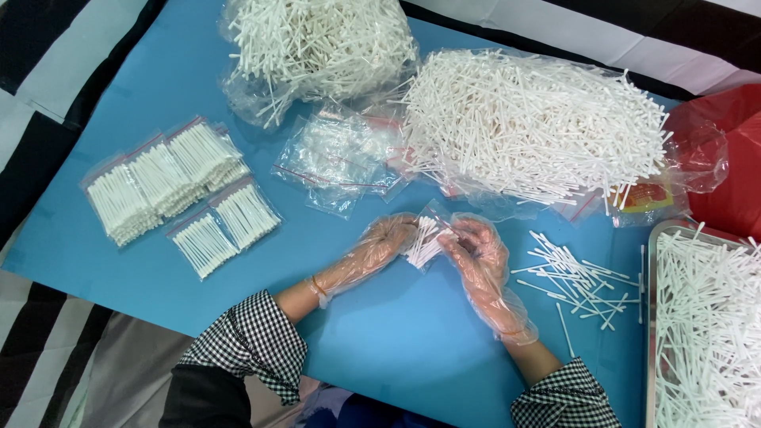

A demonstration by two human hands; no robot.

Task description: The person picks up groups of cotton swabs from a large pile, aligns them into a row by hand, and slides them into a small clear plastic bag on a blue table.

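Between the two gloved hands, near the middle of the blue table (pixel 396 333), sits a small clear bag of white swabs (pixel 424 242). Fingers of the left hand (pixel 372 250) curl around the bag's left side and pinch it, while the right hand (pixel 479 254) pinches its right side with fingertips drawn together at the bag's upper edge. Both hands wear loose clear plastic gloves, and checked sleeves (pixel 254 341) show at the table's near edge.

Just right of the right hand, loose swabs (pixel 575 281) lie scattered on the table. Past them, at the right edge, a metal tray (pixel 652 317) holds many more swabs. Beyond the hands, a stack of empty clear bags (pixel 341 158) lies flat. Toward the far edge, a large heap of swabs (pixel 539 123) rests on clear plastic, and a second heap (pixel 317 43) sits in a plastic bag to its left. Near the left edge, well apart from the hands, several filled bags (pixel 178 190) lie side by side. A red bag (pixel 725 158) shows at the far right corner.
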